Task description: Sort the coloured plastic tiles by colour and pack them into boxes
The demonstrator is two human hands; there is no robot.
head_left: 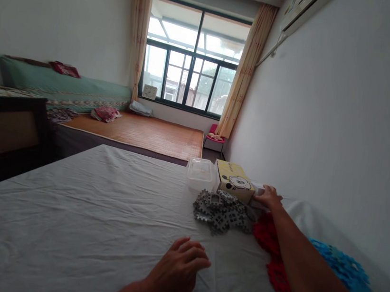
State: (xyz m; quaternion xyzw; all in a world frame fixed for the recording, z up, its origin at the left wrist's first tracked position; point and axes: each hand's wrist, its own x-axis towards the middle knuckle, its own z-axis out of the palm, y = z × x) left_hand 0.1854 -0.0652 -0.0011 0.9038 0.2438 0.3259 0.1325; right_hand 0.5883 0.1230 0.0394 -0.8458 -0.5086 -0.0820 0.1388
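My right hand reaches forward and rests on the near end of a yellow cartoon-printed box, fingers curled over it. My left hand lies low on the white sheet, fingers loosely bent, holding nothing. A pile of grey interlocking pieces sits just in front of the box. Red pieces lie under my right forearm, and blue pieces spread to its right. A clear plastic container stands left of the box.
The white wall runs close along the right. Beyond the sheet is a bed with a bamboo mat and a green cover, a dark cabinet at left, and a window with curtains at the far end.
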